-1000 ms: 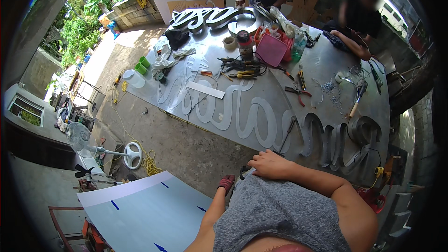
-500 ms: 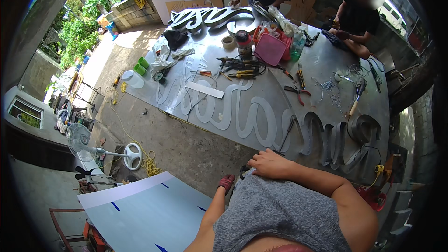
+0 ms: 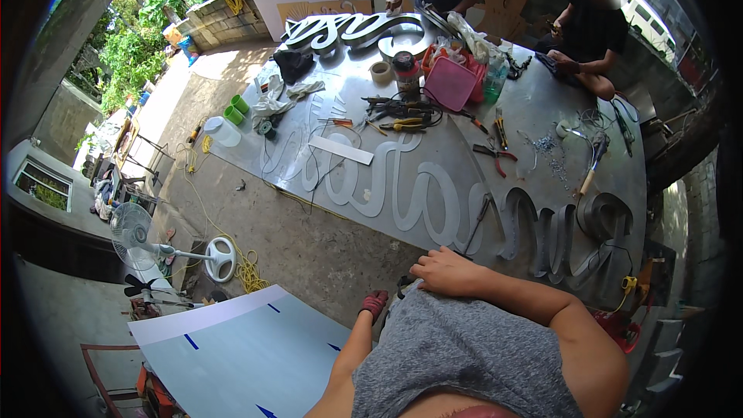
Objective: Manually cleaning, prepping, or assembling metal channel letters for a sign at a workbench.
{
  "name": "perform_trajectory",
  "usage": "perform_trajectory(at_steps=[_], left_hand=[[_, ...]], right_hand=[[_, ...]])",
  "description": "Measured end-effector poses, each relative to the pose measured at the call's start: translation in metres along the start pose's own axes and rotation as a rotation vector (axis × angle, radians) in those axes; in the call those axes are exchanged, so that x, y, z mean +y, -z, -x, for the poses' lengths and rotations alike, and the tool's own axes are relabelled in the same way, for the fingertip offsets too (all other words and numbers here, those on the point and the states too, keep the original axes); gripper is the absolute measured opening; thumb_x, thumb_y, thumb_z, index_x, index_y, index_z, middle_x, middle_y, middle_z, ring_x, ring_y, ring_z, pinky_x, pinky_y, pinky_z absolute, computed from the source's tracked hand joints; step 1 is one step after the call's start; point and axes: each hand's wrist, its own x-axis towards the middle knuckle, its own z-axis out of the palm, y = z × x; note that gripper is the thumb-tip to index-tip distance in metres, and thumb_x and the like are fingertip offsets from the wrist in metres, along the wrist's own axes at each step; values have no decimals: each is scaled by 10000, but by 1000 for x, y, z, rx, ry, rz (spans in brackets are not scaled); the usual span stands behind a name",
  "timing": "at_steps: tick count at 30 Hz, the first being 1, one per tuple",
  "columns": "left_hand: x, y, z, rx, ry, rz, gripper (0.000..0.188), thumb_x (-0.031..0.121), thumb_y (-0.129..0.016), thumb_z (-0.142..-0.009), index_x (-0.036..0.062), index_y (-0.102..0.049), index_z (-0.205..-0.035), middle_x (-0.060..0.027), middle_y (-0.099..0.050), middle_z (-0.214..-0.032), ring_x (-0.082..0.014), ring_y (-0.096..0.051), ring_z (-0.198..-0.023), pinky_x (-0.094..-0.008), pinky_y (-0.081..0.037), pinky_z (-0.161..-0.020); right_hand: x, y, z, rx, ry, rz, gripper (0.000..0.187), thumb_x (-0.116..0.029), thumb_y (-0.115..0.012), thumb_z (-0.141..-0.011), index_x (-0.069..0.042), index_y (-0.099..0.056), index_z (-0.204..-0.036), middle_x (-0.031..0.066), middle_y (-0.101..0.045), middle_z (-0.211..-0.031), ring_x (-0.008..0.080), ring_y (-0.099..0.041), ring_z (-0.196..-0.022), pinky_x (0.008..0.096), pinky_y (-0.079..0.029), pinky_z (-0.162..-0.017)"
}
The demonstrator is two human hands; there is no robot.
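My left hand (image 3: 374,304), in a dark red glove, hangs low by my side near the pale blue sheet (image 3: 255,348). Its fingers look curled in, with nothing visible in them. My bare right hand (image 3: 447,272) lies against the front of my grey shirt, close to the table's near edge, its fingers bent loosely and fingertips partly hidden. Just beyond it, a thin dark rod-like tool (image 3: 478,224) lies on the metal table (image 3: 542,101). Flat grey script lettering (image 3: 371,201) spreads along the tabletop, and standing curved metal strips (image 3: 565,240) follow its right part.
Pliers (image 3: 402,112), red-handled cutters (image 3: 495,156), a pink container (image 3: 450,83) and a soldering-iron-like tool (image 3: 594,162) lie on the table. Raised lettering (image 3: 356,31) stands at the far end. Two people are beyond. A fan (image 3: 135,236) and yellow cord (image 3: 249,271) are at left.
The seated person at the far right has shifted their hands and head slightly. My hands have stayed practically in place.
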Motion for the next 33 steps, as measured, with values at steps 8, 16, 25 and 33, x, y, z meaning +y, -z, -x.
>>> perform_trajectory(at_steps=[8,16,25,33], left_hand=[[-8,-1,-8,5,0,48,524,443,-639,-939,22,-684,-1248,-111,-756,-1095,-222,-694,-943,-361,-524,-869],[-3,0,-11,-8,24,19,556,451,-624,-973,6,-649,-1307,-117,-741,-1164,-233,-684,-988,-371,-525,-893],[6,1,-7,-19,-7,18,549,444,-596,-998,19,-622,-1345,-133,-734,-1206,-244,-688,-1019,-380,-527,-912],[-4,-1,-14,-25,3,-8,558,449,-615,-976,22,-633,-1336,-130,-738,-1199,-239,-693,-1006,-382,-530,-902]], right_hand=[[1,1,-2,-10,2,-12,360,-377,-656,-975,-63,-633,-1147,110,-671,-1124,314,-617,-1137,471,-448,-965],[3,-5,-3,6,-15,-15,357,-376,-660,-971,-65,-637,-1145,110,-670,-1119,315,-618,-1125,467,-449,-956],[2,-3,0,22,-11,-11,344,-365,-667,-963,-66,-636,-1130,110,-671,-1113,318,-622,-1117,469,-453,-951],[-1,-5,0,-3,-13,-12,349,-365,-668,-963,-65,-634,-1138,109,-673,-1113,319,-621,-1120,469,-451,-953]])
